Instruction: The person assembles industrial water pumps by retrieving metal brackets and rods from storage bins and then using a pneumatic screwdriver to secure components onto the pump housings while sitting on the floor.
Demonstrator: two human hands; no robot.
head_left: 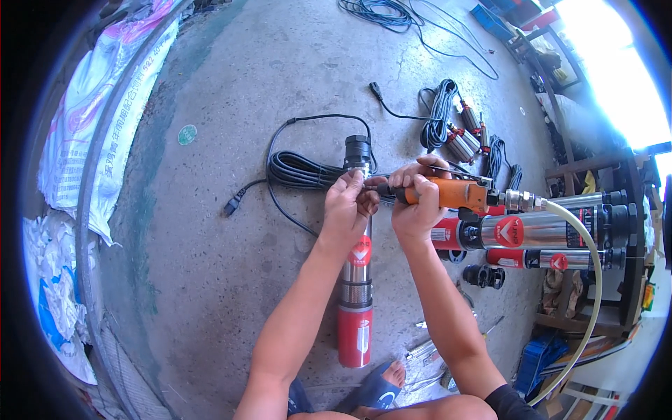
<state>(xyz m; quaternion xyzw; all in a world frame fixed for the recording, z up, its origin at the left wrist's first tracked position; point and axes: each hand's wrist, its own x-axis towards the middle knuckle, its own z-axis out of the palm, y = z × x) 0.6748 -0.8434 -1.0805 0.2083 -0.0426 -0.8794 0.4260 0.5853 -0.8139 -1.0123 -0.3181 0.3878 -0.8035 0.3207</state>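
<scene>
Down on the grey concrete floor (231,266) lies a long pump (357,280). It is silver in the middle, red at the near end and black at the far end. It points away from the person, and its near end is close to the person's blue sandal (381,388).

Both hands meet over the far part of the pump. The left hand (346,210) is closed, with its fingers pinched on the pump just below the black top. The right hand (414,203) sits just beside it, touching it. This hand is wrapped tight around an orange air screwdriver (448,192). The tool lies sideways, and its tip points at the spot where the left fingers pinch. A pale hose (595,280) runs from the tool's back end and curves down to the right.

A black cable (301,171) lies coiled on the floor, just left of the pump's top. More silver and red pumps (546,231) are stacked to the right of the hands.
</scene>
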